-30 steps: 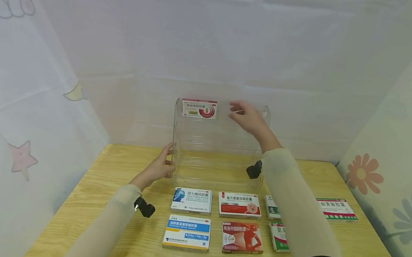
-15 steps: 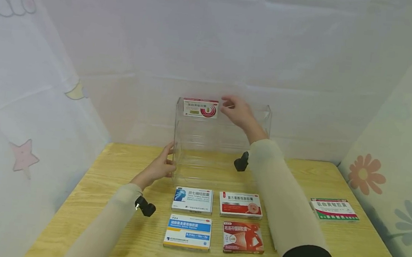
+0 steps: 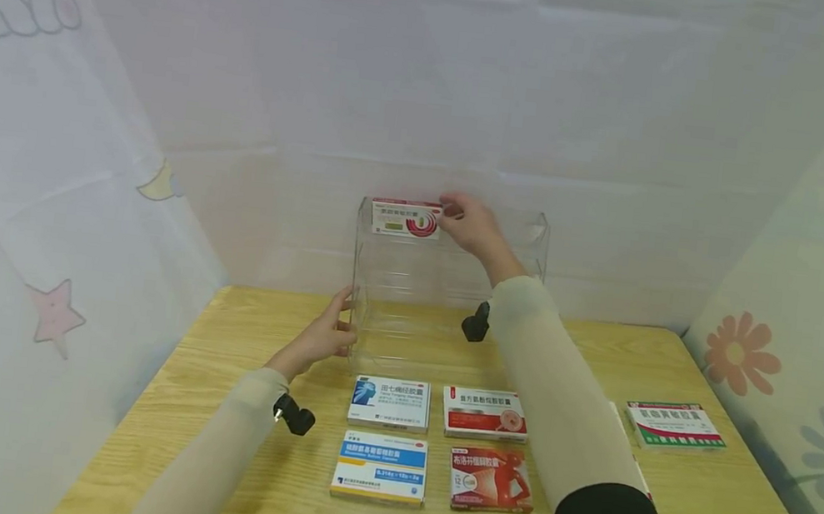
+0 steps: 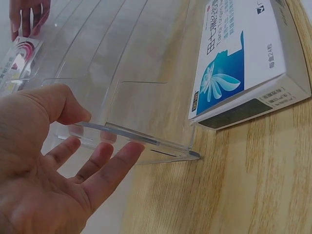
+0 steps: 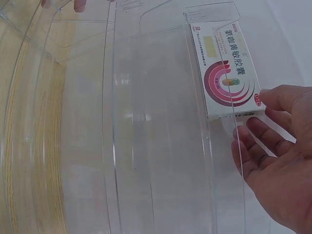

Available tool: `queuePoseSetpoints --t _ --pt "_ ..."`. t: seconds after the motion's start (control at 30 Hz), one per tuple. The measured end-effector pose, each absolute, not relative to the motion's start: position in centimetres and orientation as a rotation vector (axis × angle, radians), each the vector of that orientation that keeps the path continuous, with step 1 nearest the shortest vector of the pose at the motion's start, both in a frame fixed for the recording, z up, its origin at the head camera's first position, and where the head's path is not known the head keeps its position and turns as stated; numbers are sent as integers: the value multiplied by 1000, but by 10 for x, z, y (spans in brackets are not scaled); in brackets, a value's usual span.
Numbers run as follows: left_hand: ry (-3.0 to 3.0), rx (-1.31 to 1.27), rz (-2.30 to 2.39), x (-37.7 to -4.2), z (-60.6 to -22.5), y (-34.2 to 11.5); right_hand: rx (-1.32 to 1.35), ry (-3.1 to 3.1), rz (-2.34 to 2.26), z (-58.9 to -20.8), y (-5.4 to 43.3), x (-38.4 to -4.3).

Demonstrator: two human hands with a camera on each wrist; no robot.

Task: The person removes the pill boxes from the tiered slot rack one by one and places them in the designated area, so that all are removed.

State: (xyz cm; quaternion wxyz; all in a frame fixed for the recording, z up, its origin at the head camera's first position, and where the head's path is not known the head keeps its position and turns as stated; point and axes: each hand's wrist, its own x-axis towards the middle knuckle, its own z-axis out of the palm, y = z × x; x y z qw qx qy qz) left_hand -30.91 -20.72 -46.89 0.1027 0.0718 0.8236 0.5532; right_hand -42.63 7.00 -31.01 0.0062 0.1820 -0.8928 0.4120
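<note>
A clear plastic tiered rack [image 3: 399, 264] stands upright at the back of the table. My left hand [image 3: 316, 337] holds its left side panel, thumb on one face and fingers on the other, as the left wrist view shows. In the top tier, at the left end, sits a white medicine box [image 3: 404, 219] with a red ring pattern. My right hand [image 3: 474, 228] is at the right end of that box. In the right wrist view the thumb touches the box's edge near its corner, while the loosely bent fingers lie beside its end without wrapping round it.
Before the rack lie a white-and-blue box [image 3: 389, 403], a red-and-white box [image 3: 484, 414], a blue-striped box [image 3: 380, 467] and a red box [image 3: 491, 481]. A green-and-white box [image 3: 676, 425] lies farther right. My right sleeve [image 3: 556, 389] hides part of the table.
My right hand has moved left along the rack's top to the end of the white medicine box. The left hand keeps its hold on the rack. The head view has shifted slightly.
</note>
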Motion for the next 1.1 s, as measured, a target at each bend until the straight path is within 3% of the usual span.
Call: queuePoseSetpoints --t 1.1 --pt "2446 214 1623 -306 -470 -201 508 -2808 1243 -315 66 -423"
